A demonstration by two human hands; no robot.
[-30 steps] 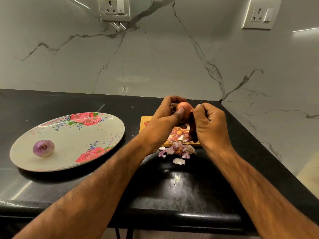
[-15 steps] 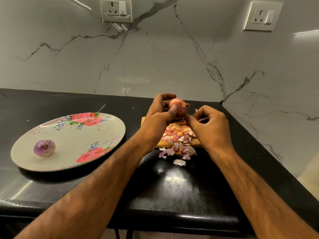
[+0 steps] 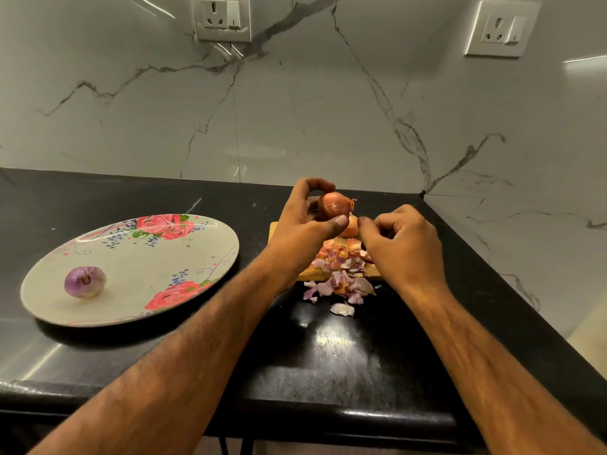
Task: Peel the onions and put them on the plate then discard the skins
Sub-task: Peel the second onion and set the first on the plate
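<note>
A: What is being held at this point?

B: An unpeeled onion point(image 3: 334, 205) is gripped in the left hand point(image 3: 302, 229), pinched between thumb and curled fingers above the wooden board point(image 3: 279, 232). Its dry brown skin is largely intact, and the stem tip is pointed toward the right hand point(image 3: 402, 239). A second onion point(image 3: 352, 226) is partly seen just below it, behind the thumb.

A: And the right hand?

B: It is curled loosely just beside the onion, fingertips drawn together. Whether a scrap of skin is pinched there cannot be told.

A: How should the peeling be done well?

B: The onion is best kept turned so the stem tip is presented to the right hand. The skin should be caught at that tip and drawn down in broad strips, not picked off in flakes. The work is best kept over the board, since the skins point(image 3: 341, 267) are already spilled off its near edge onto the black counter point(image 3: 328, 356).

A: How far along is the task judged to be?

B: One peeled purple onion point(image 3: 85, 281) is already laid on the flowered plate point(image 3: 184, 257), well to the left. The skins are not yet discarded.

A: Is any writing or brand to be read?

B: None is seen; the two wall sockets point(image 3: 221, 18) are unmarked as far as can be made out.
</note>
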